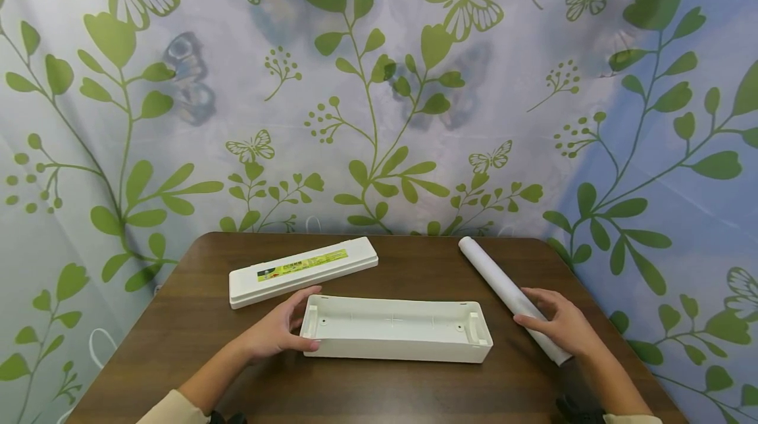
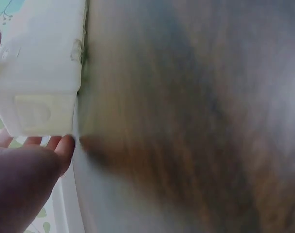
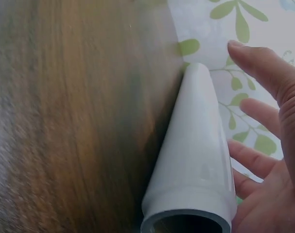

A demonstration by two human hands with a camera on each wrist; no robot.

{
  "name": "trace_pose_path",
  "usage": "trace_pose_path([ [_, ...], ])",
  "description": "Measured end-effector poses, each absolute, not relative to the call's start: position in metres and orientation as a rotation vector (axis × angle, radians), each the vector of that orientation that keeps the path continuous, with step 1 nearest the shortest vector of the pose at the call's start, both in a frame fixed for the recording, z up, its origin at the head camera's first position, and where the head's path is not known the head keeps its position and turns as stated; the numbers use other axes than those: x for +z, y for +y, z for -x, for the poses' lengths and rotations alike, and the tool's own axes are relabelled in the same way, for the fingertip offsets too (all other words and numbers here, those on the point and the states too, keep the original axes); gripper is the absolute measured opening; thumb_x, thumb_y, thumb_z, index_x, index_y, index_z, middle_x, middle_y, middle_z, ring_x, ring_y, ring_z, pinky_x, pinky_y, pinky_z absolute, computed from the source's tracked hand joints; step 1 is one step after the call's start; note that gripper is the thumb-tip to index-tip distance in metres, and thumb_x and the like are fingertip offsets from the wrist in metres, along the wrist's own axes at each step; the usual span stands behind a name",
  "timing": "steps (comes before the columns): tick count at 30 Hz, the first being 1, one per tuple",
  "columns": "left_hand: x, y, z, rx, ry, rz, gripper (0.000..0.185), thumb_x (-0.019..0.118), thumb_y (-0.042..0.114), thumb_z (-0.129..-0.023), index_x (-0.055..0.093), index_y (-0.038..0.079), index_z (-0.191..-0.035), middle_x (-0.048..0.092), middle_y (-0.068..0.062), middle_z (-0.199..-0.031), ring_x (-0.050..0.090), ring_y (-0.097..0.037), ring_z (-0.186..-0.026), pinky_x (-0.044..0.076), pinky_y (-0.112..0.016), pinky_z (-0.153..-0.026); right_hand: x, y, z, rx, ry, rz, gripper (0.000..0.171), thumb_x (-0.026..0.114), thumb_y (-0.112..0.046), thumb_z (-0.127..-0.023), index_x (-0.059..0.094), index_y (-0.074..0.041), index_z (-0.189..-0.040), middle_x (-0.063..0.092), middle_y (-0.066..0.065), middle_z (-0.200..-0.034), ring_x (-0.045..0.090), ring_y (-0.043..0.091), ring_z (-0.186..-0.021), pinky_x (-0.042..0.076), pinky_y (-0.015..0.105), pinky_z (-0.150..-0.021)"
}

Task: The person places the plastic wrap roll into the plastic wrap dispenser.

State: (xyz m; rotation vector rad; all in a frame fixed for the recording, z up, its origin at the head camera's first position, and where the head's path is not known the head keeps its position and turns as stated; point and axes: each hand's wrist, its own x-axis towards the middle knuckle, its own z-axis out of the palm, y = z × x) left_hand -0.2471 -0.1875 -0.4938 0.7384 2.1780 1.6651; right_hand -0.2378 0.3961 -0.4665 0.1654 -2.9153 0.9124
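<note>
A long white plastic box (image 1: 393, 350), open at the top, lies in the middle of the table. My left hand (image 1: 275, 332) holds its left end, thumb at the front corner and fingers at the rear one; in the left wrist view fingertips (image 2: 64, 145) meet the box's end. On the right lies a white roll of film (image 1: 494, 272) wound on a hollow tube, slanting away from me. Over its near half spreads my right hand (image 1: 559, 325). In the right wrist view its thumb (image 3: 259, 65) stands off the roll, with fingers extended alongside.
Behind the box, at the left, a long white lid (image 1: 358, 253) with a yellow-green label lies slanted on the brown wooden table (image 1: 414, 391). A curtain (image 1: 379, 114) with green leaves and butterflies hangs behind the table's far edge.
</note>
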Motion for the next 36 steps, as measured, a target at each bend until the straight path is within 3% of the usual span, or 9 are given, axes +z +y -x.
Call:
trace_pose_path([
  [4,-0.495,-0.191,0.250,1.675,2.075,-0.708,0.107,0.086,0.008,-0.081,0.016,0.013,-0.163,0.028,-0.027,-0.160,0.037,-0.047,-0.144,0.050,-0.023,-0.101,-0.466,0.401,0.239,0.961,-2.955,-0.177,0.076,0.078,-0.048,-0.089,0.052,-0.009,-0.149,0.057,0.026,-0.141,0.062,0.041,-0.117,0.053,0.040,-0.077],
  [7,-0.496,-0.192,0.252,1.688,2.020,-0.695,0.108,0.085,0.006,-0.081,0.014,0.014,-0.163,0.026,-0.028,-0.161,0.038,-0.048,-0.143,0.052,-0.025,-0.099,-0.466,0.403,0.241,1.007,-2.975,-0.180,0.076,0.080,-0.043,-0.088,0.052,-0.007,-0.149,0.063,0.026,-0.134,0.066,0.034,-0.109,0.052,0.034,-0.072],
  [13,-0.496,-0.195,0.255,1.713,1.940,-0.743,0.104,0.083,0.001,-0.082,0.014,0.006,-0.161,0.026,-0.032,-0.158,0.040,-0.050,-0.140,0.054,-0.028,-0.098,-0.470,0.406,0.243,1.094,-2.997,-0.181,0.078,0.082,-0.036,-0.086,0.050,-0.003,-0.149,0.062,0.028,-0.135,0.066,0.025,-0.101,0.052,0.033,-0.069],
  [18,-0.497,-0.197,0.258,1.714,1.922,-0.779,0.103,0.082,-0.001,-0.082,0.013,-0.002,-0.159,0.025,-0.031,-0.159,0.033,-0.046,-0.144,0.052,-0.026,-0.103,-0.472,0.410,0.245,1.099,-2.996,-0.197,0.079,0.083,-0.034,-0.086,0.049,-0.003,-0.150,0.059,0.031,-0.139,0.066,0.029,-0.107,0.052,0.029,-0.072],
  [25,-0.498,-0.200,0.260,1.720,1.885,-0.789,0.098,0.081,-0.002,-0.082,0.018,0.001,-0.157,0.027,-0.032,-0.158,0.034,-0.045,-0.145,0.053,-0.029,-0.103,-0.474,0.415,0.242,1.157,-3.007,-0.195,0.080,0.082,-0.033,-0.087,0.046,-0.002,-0.152,0.055,0.034,-0.142,0.064,0.040,-0.119,0.053,0.028,-0.074],
  [36,-0.499,-0.200,0.261,1.725,1.879,-0.793,0.093,0.081,-0.001,-0.082,0.022,0.002,-0.155,0.029,-0.036,-0.153,0.042,-0.044,-0.139,0.055,-0.031,-0.099,-0.479,0.418,0.245,1.205,-2.999,-0.177,0.081,0.082,-0.031,-0.088,0.044,-0.002,-0.153,0.056,0.032,-0.142,0.063,0.032,-0.115,0.054,0.031,-0.074],
])
